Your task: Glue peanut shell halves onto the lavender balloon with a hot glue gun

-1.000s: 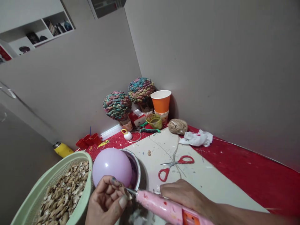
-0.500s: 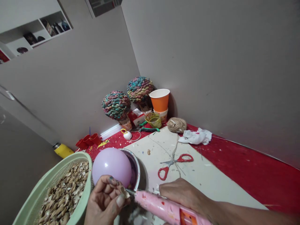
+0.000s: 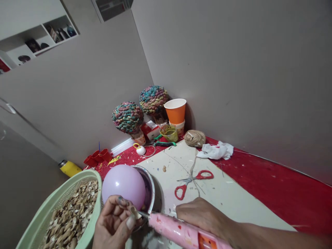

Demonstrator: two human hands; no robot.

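glue gun (image 3: 178,228) gripped in our right hand (image 3: 204,216), nozzle (image 3: 144,214) right at the shell piece (image 3: 135,212) we're pinching in our left hand (image 3: 114,223), lilac balloon (image 3: 123,185) just behind.

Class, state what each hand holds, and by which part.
Left hand: a shell piece, its edge pinched between thumb and fingers. Right hand: the pink glue gun, its gripped part hidden.

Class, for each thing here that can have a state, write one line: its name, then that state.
Shell piece: pinched in the left hand
Glue gun: held in the right hand, pointed at the shell piece; on or off, cannot tell
Balloon: inflated
Scissors: open
Green basket: largely filled with shells
Yellow bottle: capped
Twine ball: wound, one strand trailing loose
White tissue: crumpled
Orange cup: upright
Multicolored ornaments: standing
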